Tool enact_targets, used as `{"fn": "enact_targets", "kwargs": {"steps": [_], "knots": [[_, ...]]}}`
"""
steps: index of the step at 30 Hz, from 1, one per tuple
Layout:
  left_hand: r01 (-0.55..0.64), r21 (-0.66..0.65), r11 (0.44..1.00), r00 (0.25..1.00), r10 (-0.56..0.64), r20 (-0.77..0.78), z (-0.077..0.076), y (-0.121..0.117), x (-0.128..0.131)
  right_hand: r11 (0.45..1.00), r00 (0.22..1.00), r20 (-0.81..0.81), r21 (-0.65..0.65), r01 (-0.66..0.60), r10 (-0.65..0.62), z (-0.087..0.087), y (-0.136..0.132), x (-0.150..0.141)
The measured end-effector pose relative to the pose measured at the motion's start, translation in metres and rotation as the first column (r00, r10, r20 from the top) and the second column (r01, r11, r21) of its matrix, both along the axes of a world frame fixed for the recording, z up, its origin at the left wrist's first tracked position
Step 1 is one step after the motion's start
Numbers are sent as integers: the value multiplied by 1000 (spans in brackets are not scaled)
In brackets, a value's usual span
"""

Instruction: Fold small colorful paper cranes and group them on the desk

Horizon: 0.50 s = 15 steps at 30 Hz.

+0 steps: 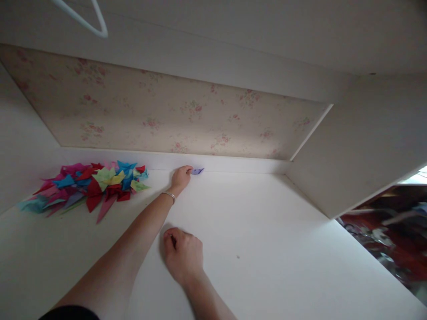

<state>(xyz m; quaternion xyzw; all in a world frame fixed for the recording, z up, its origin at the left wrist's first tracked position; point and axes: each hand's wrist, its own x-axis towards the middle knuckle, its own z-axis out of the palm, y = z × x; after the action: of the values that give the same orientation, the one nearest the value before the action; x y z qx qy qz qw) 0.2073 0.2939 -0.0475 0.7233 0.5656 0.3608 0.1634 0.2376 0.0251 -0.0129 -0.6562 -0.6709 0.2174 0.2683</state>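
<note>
My left hand [182, 178], with a bangle on its wrist, reaches to the back of the white shelf [260, 222]. Between its fingertips it pinches a small purple origami piece [198, 171], close to the back edge strip. Its exact folded shape is too small to make out. Nearer to me, my right hand [185, 253] is closed in a loose fist on the shelf, with nothing visible in it. Left of my left hand lies a heap of folded paper origami [106, 177] in red, pink, blue, green and yellow, some with pointed tips like cranes.
A floral-patterned back panel [193, 109] rises behind the shelf. White side panels stand left and right [360, 146], with a board [200, 49] overhead. Part of a white hanger [86, 22] hangs at upper left. Blurred items on a reddish floor [400, 249] show beyond the right edge.
</note>
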Motion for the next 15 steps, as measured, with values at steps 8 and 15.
{"fn": "enact_targets", "kwargs": {"steps": [8, 15], "knots": [[-80, -24, 997, 997, 80, 13, -3, 5, -1, 1000, 1000, 23, 4, -9, 9, 2, 0, 0], [-73, -39, 997, 996, 75, 54, -8, 6, -4, 999, 999, 35, -14, -29, 30, 2, -1, 0]]}}
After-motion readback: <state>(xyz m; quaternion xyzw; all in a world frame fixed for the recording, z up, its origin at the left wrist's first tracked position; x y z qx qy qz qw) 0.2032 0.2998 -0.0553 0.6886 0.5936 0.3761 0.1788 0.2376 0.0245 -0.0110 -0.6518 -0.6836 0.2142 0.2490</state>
